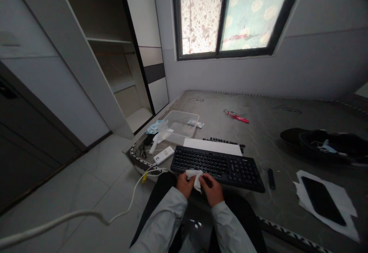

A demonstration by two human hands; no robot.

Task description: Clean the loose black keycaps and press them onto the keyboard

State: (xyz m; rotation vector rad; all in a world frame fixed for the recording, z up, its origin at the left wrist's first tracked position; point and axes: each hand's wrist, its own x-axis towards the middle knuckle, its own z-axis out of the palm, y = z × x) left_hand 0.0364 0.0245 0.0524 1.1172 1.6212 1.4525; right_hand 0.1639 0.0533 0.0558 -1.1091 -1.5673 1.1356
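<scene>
Between my two hands is a crumpled white tissue [197, 179], pinched from both sides. My left hand [184, 184] grips its left side with curled fingers. On its right side, the fingers of my right hand [212, 188] are closed on the tissue too. Just beyond my hands lies a black keyboard [218, 163], keys up, tilted slightly across the near edge of the grey surface. Parts of its front row are hidden by the tissue and my fingers.
Behind the keyboard lies a white flat panel [212, 145]. A white power strip [163, 155] with a cable and a clear plastic bin [181, 124] sit left. Rightward are a small black stick [271, 179], a phone [323, 200] on paper and a dark cap [319, 142]. A red packet [237, 117] lies farther back.
</scene>
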